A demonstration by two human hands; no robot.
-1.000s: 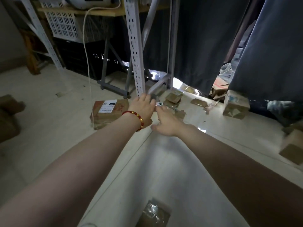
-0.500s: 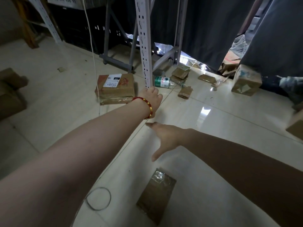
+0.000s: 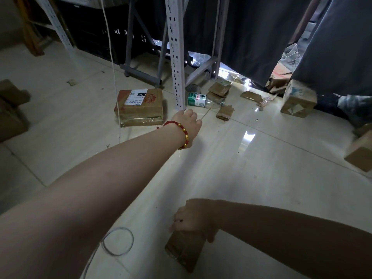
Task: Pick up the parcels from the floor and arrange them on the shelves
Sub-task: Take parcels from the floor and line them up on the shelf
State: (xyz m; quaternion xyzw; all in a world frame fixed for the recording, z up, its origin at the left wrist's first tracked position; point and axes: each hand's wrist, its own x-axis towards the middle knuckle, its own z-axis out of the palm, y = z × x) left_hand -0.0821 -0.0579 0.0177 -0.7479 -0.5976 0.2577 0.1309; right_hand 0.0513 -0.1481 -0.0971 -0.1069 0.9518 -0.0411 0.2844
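Observation:
My right hand is low in the view, its fingers curled over the far end of a small flat taped parcel lying on the tiled floor. My left hand, with a red and gold bead bracelet at the wrist, reaches out to the foot of the white shelf upright; its fingers are hidden behind the hand. Just left of it lies a large labelled cardboard parcel. Small brown parcels are stacked past the upright, and another small one lies nearer.
A plastic bottle lies beside the upright. A cube box stands at the right under dark curtains, another box at the right edge, more boxes at the left. A wire ring and a hanging white cable are nearby.
My right hand has drawn back from the upright toward me and come down on the small flat parcel. The view has tilted down. My left hand stays at the upright's foot.

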